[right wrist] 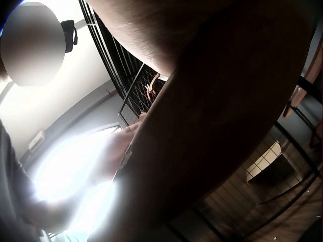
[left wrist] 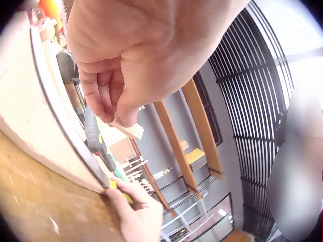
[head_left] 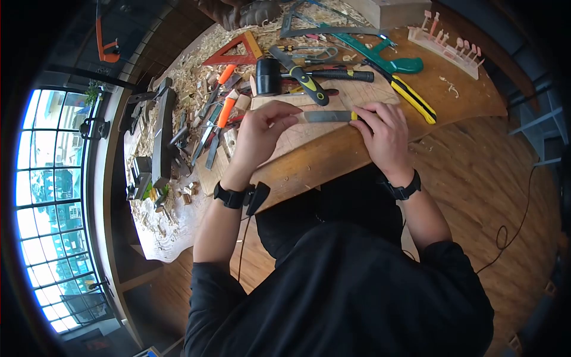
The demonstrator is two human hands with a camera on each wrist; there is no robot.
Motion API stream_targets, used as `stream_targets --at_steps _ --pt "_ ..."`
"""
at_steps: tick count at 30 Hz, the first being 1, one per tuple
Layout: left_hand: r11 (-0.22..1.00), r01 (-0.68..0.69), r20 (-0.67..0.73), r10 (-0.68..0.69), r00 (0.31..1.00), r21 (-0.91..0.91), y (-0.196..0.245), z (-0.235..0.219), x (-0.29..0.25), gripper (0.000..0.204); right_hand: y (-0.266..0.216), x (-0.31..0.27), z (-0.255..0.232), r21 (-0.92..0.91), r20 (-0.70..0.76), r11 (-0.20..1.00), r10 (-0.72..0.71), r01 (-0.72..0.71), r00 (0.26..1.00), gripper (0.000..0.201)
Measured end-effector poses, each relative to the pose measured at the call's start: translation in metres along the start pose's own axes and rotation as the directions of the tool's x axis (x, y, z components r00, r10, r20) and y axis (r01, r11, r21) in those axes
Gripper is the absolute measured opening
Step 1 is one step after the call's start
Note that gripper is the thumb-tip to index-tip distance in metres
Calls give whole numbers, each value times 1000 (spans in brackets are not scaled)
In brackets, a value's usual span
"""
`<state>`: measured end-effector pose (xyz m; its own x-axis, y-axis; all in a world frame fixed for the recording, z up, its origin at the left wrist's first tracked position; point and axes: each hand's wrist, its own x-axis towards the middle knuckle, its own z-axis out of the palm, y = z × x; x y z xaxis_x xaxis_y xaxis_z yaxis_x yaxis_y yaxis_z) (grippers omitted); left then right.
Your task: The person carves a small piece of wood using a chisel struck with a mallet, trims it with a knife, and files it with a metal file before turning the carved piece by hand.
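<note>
Between thumb and fingertips, my left hand (head_left: 262, 132) pinches a small pale wood piece (left wrist: 130, 129), best seen in the left wrist view. My right hand (head_left: 386, 134) grips the yellow handle (head_left: 354, 116) of a tool with a flat grey blade (head_left: 327, 116). In the head view the blade points left toward the left fingertips, above the front of a light wooden board (head_left: 285, 143). In the right wrist view the right hand looms dark and close, hiding the tool.
Beyond the hands lie a black mallet (head_left: 267, 76), a folding saw (head_left: 300, 77), a yellow utility knife (head_left: 414, 100) and an orange-handled chisel (head_left: 226, 110). Farther back are a red set square (head_left: 235, 52) and a green saw (head_left: 386, 58). Wood shavings (head_left: 196, 65) cover the left side.
</note>
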<state>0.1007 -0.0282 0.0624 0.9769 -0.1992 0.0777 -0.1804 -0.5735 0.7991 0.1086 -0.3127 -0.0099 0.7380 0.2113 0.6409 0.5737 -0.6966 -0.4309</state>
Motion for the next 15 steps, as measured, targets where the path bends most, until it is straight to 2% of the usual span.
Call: stream_targets --at_steps 1,2,4,5,11,15 --pt "998 -60 -16 60 998 -2 -3 3 5 15 1 0 0 4 6 1000 -6 6 1000 26" --pt "998 -58 -6 58 998 0 -6 4 11 15 2 0 0 4 5 1000 5 -5 1000 26" --pt "946 -178 34 176 984 272 -11 6 20 13 3 0 0 11 9 1000 -8 8 1000 27" --pt "929 -200 9 208 978 311 -14 12 21 12 3 -1 0 11 10 1000 1 -1 1000 27" --pt "860 -244 -11 279 960 449 -11 19 18 12 5 -1 -1 27 24 1000 7 -8 1000 28" --pt "849 -265 -15 305 952 457 -8 22 16 14 5 0 -1 30 28 1000 2 -3 1000 28"
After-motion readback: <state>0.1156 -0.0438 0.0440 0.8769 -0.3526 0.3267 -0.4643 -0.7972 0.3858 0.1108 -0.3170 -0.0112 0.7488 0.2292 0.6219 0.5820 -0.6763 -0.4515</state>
